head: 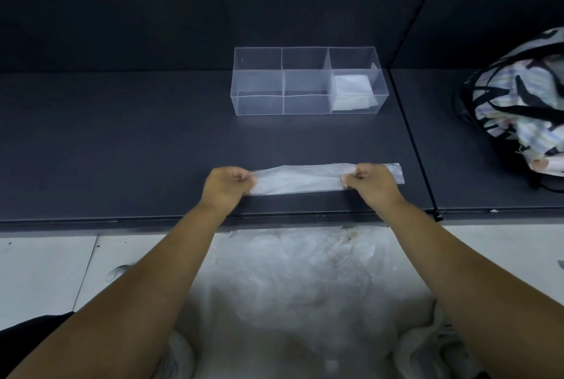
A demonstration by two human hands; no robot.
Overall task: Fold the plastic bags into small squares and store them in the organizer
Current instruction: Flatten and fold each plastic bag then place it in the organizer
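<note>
A clear plastic bag (300, 180), folded into a long narrow strip, lies on the dark shelf near its front edge. My left hand (227, 185) pinches the strip's left end. My right hand (370, 183) pinches it near the right end, with a short piece sticking out past the fingers. Behind the strip stands a clear organizer (259, 104) with several compartments. Folded white bags (351, 90) fill its right compartment; the other compartments hold nothing.
The dark shelf (122, 150) runs left to right, with a dark wall behind. A striped bag with black handles (518, 101) sits at the right. Below the shelf edge a heap of loose clear plastic bags (305, 281) lies on the light floor.
</note>
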